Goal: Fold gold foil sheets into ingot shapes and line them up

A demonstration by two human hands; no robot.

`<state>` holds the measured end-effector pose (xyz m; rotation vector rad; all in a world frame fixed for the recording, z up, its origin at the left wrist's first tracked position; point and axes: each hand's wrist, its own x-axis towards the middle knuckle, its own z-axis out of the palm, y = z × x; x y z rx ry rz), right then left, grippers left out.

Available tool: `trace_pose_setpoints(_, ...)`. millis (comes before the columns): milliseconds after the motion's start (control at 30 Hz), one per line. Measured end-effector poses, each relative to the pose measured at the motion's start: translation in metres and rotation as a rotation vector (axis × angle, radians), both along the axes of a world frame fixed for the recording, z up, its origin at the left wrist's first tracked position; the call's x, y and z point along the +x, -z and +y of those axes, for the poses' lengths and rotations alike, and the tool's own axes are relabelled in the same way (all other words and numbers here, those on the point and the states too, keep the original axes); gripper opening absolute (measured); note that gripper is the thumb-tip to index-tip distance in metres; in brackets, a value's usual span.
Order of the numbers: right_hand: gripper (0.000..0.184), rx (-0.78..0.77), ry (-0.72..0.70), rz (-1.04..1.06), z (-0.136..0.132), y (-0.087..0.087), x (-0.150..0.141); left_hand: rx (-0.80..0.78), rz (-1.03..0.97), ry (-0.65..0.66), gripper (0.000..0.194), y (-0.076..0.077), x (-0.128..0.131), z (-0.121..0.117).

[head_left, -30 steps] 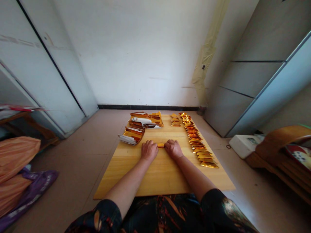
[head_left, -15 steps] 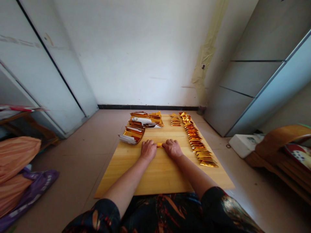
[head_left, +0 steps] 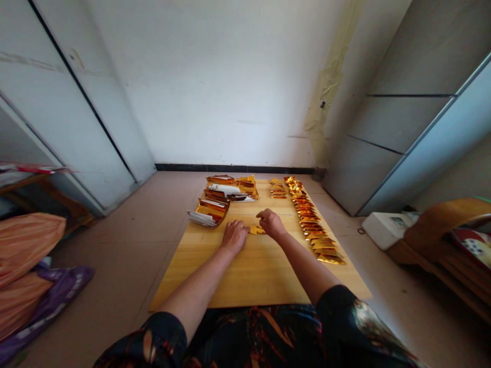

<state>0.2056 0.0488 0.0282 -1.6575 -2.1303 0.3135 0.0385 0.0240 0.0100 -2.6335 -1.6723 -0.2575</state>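
Note:
A small piece of gold foil paper (head_left: 256, 230) lies on the wooden board (head_left: 253, 271) between my hands. My left hand (head_left: 235, 236) rests knuckles-up on its left end, fingers curled down onto it. My right hand (head_left: 270, 223) is raised a little above the board at the piece's right end, fingers bent in a pinch; what it grips is hidden. A long row of folded gold pieces (head_left: 312, 225) runs down the board's right side. Curled stacks of gold foil sheets (head_left: 210, 211) sit at the far left of the board.
More foil stacks (head_left: 232, 187) and a short pile of folded pieces (head_left: 276, 189) lie at the board's far end. Orange and purple bags (head_left: 30, 266) are on the floor at left. A wooden chair (head_left: 448, 230) and a white box (head_left: 383, 229) stand at right.
My right hand has lifted off the board and moved slightly away from me, with the foil piece's right end now showing. My left hand has stayed in place.

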Motion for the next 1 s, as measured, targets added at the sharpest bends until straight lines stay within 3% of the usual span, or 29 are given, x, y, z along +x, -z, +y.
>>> trace_pose_setpoints(67,0.031,-0.259,0.037,0.048,0.011,0.001,-0.014,-0.011,0.0,-0.012,0.032,-0.001,0.0,-0.001)
trace_pose_setpoints(167,0.02,-0.341,0.039,0.04,0.018,0.005,-0.027,-0.009,-0.018,-0.023,0.033,-0.001,-0.001,-0.002)
trace_pose_setpoints(567,0.014,-0.416,0.057,0.05,0.023,0.011,-0.025,0.091,-0.146,-0.129,0.021,0.009,-0.005,-0.003)
trace_pose_setpoints(733,0.024,-0.314,0.072,-0.095,0.023,0.01,-0.031,0.108,-0.089,-0.085,0.025,0.008,-0.003,-0.004)
trace_pose_setpoints(1000,0.027,-0.357,0.094,-0.124,0.021,0.001,-0.035,0.112,-0.045,0.053,0.026,0.006,-0.01,0.002)
